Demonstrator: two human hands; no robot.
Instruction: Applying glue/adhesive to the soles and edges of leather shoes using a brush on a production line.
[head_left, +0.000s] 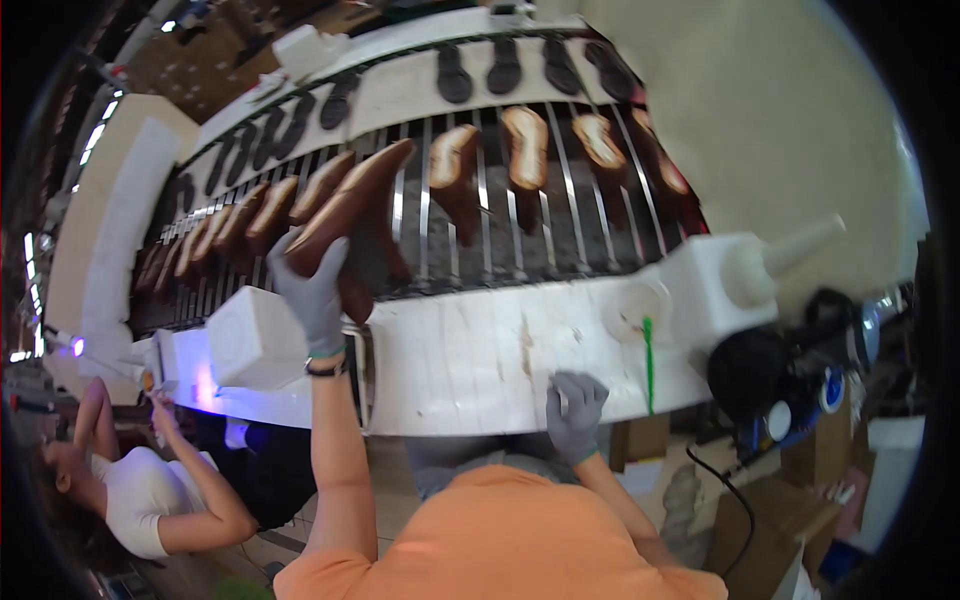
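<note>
A dark brown, leather-looking boot upper is gripped at its near end by the grey-gloved left hand, its underside turned up, above the near side of the dark conveyor crossed with metal bars. The grey-gloved right hand is held in front of the conveyor, by the near edge of a white worktop, its fingers curled into a loose fist (whether anything is enclosed cannot be told). Other brown boot uppers with pale undersides are lined up on the conveyor. Along its far side, black shoe soles are laid out.
</note>
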